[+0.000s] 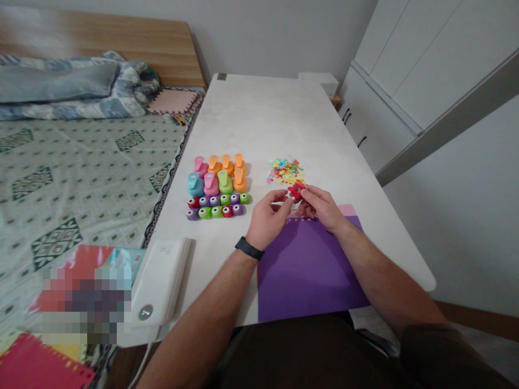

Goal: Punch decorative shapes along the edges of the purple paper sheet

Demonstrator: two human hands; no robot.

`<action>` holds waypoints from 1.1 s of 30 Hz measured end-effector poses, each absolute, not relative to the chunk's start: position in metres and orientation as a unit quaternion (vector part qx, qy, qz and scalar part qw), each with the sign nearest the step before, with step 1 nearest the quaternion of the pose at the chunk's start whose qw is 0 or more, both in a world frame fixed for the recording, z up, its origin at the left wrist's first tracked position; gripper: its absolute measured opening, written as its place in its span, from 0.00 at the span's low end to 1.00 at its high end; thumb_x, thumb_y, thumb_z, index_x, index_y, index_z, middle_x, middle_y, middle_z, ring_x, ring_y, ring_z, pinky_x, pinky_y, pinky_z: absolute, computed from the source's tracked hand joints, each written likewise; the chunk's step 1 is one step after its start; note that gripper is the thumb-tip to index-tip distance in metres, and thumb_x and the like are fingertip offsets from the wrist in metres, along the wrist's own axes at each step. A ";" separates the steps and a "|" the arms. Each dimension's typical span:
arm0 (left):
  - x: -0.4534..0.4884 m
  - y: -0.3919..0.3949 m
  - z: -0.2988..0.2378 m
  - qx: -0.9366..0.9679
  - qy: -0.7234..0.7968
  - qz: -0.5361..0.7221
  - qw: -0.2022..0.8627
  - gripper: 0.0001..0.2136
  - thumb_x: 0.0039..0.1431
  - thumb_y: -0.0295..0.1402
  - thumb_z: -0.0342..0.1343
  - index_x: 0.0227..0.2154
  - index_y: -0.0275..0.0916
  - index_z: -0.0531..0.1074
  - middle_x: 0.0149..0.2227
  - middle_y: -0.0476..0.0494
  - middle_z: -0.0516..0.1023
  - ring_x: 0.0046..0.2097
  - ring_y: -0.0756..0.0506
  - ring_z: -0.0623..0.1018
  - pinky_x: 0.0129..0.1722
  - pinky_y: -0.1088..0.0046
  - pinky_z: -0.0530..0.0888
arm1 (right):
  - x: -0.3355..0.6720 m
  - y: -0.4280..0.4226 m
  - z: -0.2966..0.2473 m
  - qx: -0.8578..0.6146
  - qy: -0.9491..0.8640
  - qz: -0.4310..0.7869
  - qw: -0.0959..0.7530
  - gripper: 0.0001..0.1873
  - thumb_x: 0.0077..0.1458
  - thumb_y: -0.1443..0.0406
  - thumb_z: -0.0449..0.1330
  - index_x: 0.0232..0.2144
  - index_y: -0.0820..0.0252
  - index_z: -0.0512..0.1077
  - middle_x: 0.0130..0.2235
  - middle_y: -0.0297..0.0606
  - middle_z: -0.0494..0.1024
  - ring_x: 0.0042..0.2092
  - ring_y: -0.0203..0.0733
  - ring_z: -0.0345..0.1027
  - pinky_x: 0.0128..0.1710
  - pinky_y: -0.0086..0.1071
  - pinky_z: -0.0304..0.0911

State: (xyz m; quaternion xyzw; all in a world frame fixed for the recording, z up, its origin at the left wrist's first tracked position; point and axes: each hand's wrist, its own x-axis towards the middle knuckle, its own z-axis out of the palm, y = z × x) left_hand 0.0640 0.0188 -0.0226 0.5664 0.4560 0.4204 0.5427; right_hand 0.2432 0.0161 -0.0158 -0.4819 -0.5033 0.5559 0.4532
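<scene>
Above the near part of a white table (263, 116), two bare hands meet, and between them is a small red punch (297, 192), just at the far edge of a purple sheet (308, 273). Its sides are partly covered by fingers, so I cannot make out the whole form. A row of pale little marks (300, 219) along the sheet's far edge is also half hidden under the hands. Beneath, a pink sheet (348, 209) shows only as a strip. At the lower left, a blurred patch covers part of a red packet (89, 254) on the bed (93, 178), and the frame cuts off both the upper arms.

The right hand (322, 208) comes in slantwise from the right, the thumb laid on the punch and the other fingers curled under; it is closed upon it. The left hand (268, 216), with a black band (249, 248) at the wrist, is half open, its thumb and forefinger bent toward the punch. Perhaps the tips touch its left side, but they are too small for me to tell.

Just beyond the hands lies a heap of coloured paper bits (286, 169). To the left stand large punches (211, 185) in two rows, with small punches (217, 212) in two rows nearer. Closer to the person is a white device (160, 281), near the left forearm.
</scene>
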 end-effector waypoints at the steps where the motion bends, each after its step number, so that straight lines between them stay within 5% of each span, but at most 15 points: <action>1: 0.064 0.019 -0.022 0.566 0.455 0.422 0.542 0.23 0.62 0.47 0.60 0.53 0.37 0.73 0.43 0.39 0.81 0.34 0.48 0.81 0.25 0.78 0.76 | 0.243 0.016 -0.017 -0.484 -0.518 0.542 0.451 0.21 0.61 0.48 0.60 0.40 0.59 0.74 0.25 0.32 0.73 0.21 0.31 0.62 0.18 0.26 0.53; 9: 0.064 0.019 -0.021 0.555 0.432 0.422 0.572 0.24 0.58 0.48 0.64 0.51 0.35 0.74 0.43 0.37 0.83 0.35 0.47 0.82 0.30 0.74 0.79 | 0.241 0.014 -0.027 -0.489 -0.700 0.291 0.432 0.22 0.60 0.59 0.62 0.55 0.56 0.72 0.45 0.42 0.78 0.35 0.38 0.69 0.34 0.33 0.67; 15: 0.063 0.021 -0.023 0.538 0.437 0.436 0.574 0.23 0.59 0.47 0.63 0.48 0.34 0.76 0.40 0.37 0.83 0.35 0.46 0.81 0.30 0.74 0.78 | 0.243 0.011 -0.021 -0.456 -0.702 0.345 0.425 0.23 0.58 0.62 0.63 0.57 0.53 0.71 0.51 0.44 0.75 0.43 0.42 0.71 0.39 0.35 0.69; 19: 0.064 0.019 -0.019 0.559 0.411 0.439 0.571 0.22 0.60 0.44 0.63 0.51 0.34 0.75 0.43 0.37 0.83 0.39 0.45 0.81 0.35 0.73 0.79 | 0.246 0.010 -0.013 -0.438 -0.596 0.496 0.455 0.20 0.62 0.55 0.60 0.54 0.55 0.69 0.42 0.38 0.77 0.36 0.38 0.71 0.32 0.31 0.68; 22: 0.065 0.017 -0.017 0.590 0.381 0.433 0.565 0.21 0.61 0.42 0.62 0.53 0.35 0.75 0.45 0.37 0.82 0.42 0.45 0.81 0.39 0.72 0.79 | 0.247 0.010 -0.009 -0.443 -0.567 0.543 0.433 0.17 0.62 0.52 0.61 0.42 0.58 0.72 0.31 0.33 0.73 0.29 0.33 0.66 0.26 0.27 0.61; 29: 0.063 0.017 -0.018 0.637 0.442 0.431 0.461 0.21 0.60 0.43 0.63 0.53 0.39 0.76 0.52 0.36 0.79 0.39 0.48 0.79 0.35 0.74 0.77 | 0.250 0.012 -0.006 -0.480 -0.544 0.531 0.438 0.21 0.55 0.48 0.67 0.36 0.58 0.72 0.25 0.30 0.72 0.24 0.32 0.62 0.22 0.27 0.56; 33: 0.053 0.021 -0.016 0.665 0.482 0.413 0.393 0.18 0.63 0.44 0.59 0.49 0.38 0.77 0.45 0.39 0.81 0.36 0.48 0.78 0.33 0.74 0.75 | 0.255 0.016 -0.008 -0.509 -0.514 0.503 0.473 0.22 0.54 0.47 0.67 0.34 0.58 0.72 0.24 0.31 0.73 0.21 0.30 0.58 0.19 0.26 0.51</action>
